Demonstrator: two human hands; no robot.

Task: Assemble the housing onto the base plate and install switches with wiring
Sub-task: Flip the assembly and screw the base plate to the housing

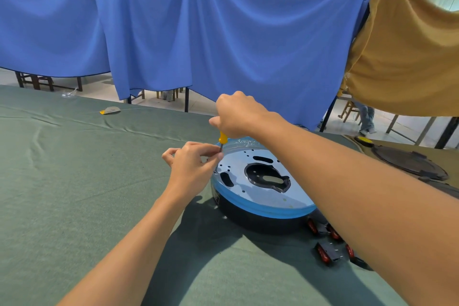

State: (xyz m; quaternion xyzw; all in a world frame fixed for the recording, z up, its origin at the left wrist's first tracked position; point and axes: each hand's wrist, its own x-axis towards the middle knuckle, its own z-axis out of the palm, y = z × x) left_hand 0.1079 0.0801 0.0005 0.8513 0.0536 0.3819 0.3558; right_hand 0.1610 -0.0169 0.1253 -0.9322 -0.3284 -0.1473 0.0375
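A round black housing (260, 221) lies on the green cloth with a blue-filmed base plate (263, 196) on top, pierced by slots and a large central opening. My right hand (238, 114) grips the yellow handle of a screwdriver (221, 140) that stands upright at the plate's left rim. My left hand (191, 164) pinches the screwdriver's metal shaft just above the plate. The screw under the tip is barely visible. Several black rocker switches with red buttons (325, 253) lie on the cloth to the right of the housing, partly behind my right forearm.
Green cloth covers the table (74, 181). A small grey and yellow item (110, 110) lies far left near the back edge, clear plastic (68, 94) beyond it. Dark round parts (409, 163) rest at the right. Blue and tan curtains hang behind; a person's legs (366, 119) stand beyond.
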